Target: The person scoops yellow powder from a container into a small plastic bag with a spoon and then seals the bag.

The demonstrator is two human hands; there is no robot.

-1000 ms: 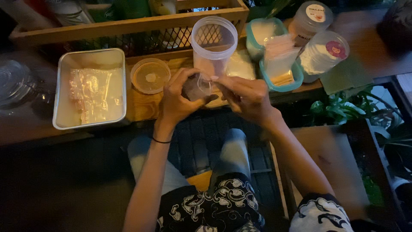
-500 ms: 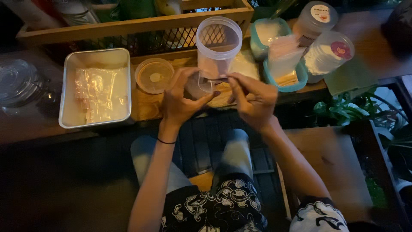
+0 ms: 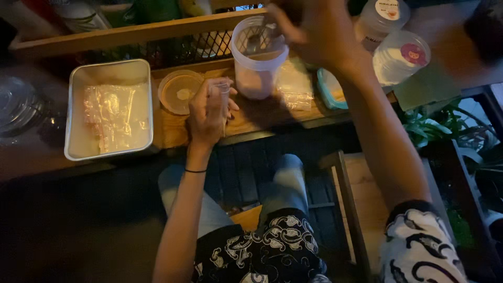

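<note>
My left hand point(image 3: 208, 114) holds a small clear plastic bag point(image 3: 219, 90) upright just above the wooden tabletop point(image 3: 173, 128), its mouth turned up. To its right stands a tall clear plastic tub point(image 3: 258, 65) with pale pinkish contents at the bottom. My right hand point(image 3: 309, 32) reaches over the tub's rim, with its fingers pinched on what looks like a spoon point(image 3: 253, 41) dipping inside. The spoon's handle is hidden by the fingers.
A metal tray point(image 3: 70, 118) of clear bags sits at the left, and a small round orange-tinted cup point(image 3: 179, 91) is beside it. More bags point(image 3: 296, 89), a teal dish point(image 3: 329, 90) and lidded clear tubs point(image 3: 401, 55) lie right. A wooden crate rail point(image 3: 141, 34) runs behind; plants point(image 3: 445, 131) stand lower right.
Both hands were together at the small bag under the tub. Now my right hand has left the bag and risen over the tub, while my left hand keeps the bag.
</note>
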